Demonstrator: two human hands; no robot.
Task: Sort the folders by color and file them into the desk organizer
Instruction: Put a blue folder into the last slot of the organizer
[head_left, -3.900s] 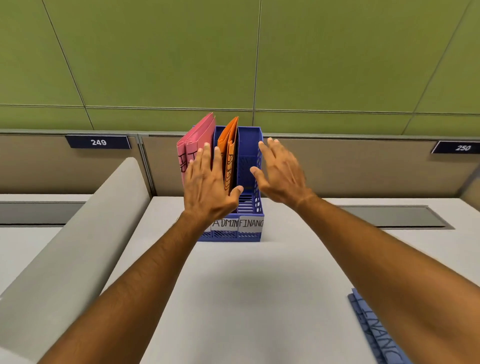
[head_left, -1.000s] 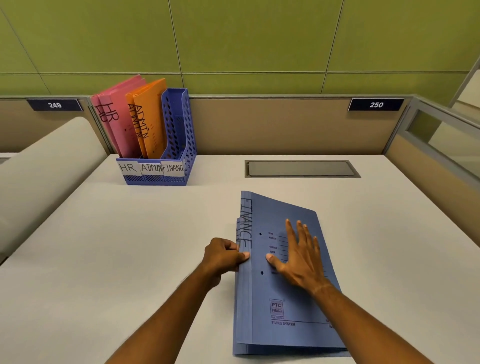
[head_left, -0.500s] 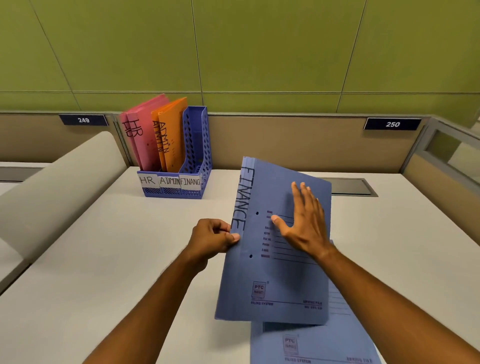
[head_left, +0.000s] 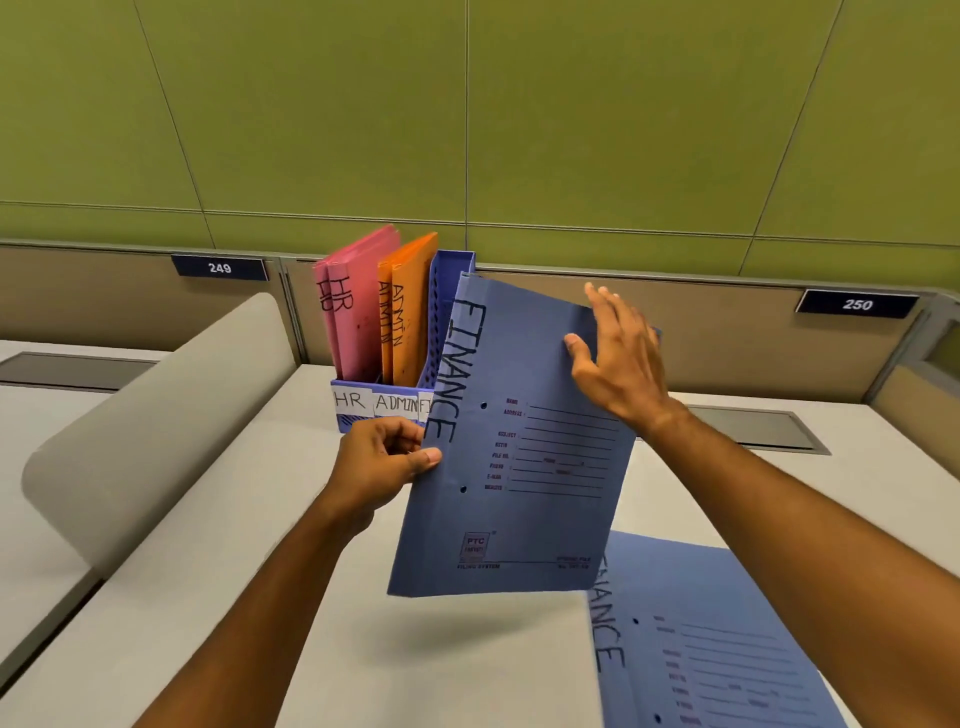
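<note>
blue folder (head_left: 519, 467) raised, left hand (head_left: 382, 467) pinching, right hand (head_left: 621, 364) flat

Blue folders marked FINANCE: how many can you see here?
2. One blue paper folder is held up off the desk, pinched by the left hand; the other blue folder lies flat on the desk at lower right. More may lie hidden beneath it.

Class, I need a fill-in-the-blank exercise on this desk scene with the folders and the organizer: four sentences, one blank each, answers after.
1. The lifted blue paper folder is marked ____.
2. The left hand pinches that folder's ____ edge.
3. In the blue plastic desk organizer, the orange folders stand in the slot labelled ____.
4. The pink folders carry the letters ____.

Answers: FINANCE; left; ADMIN; HR
</note>
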